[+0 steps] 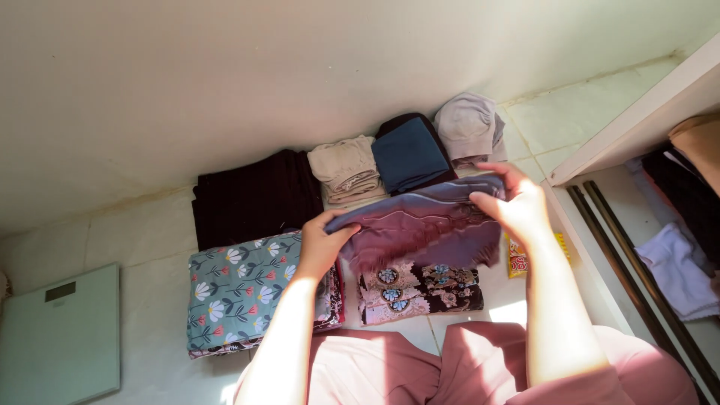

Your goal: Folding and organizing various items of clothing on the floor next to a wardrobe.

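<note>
**Both hands grip a folded mauve cloth above the stacks**

While the head camera looks down over pink-clad knees, the left hand point(321, 244) and the right hand point(512, 202) hold a folded mauve cloth point(424, 225) stretched between them. The left fingers are curled shut over its near-left corner, thumb on top. The right fingers pinch its far-right edge, thumb pressed against the cloth. The mauve cloth hangs just above a folded dark floral pile point(420, 292) on the tiled floor point(150, 247). Left of the mauve cloth lies a teal flowered stack point(236, 292); beyond it sit black point(255, 196), beige point(346, 169), navy point(410, 154) and grey point(466, 127) folded piles by the wall. Right of it stands an open wardrobe point(637, 120).
</note>
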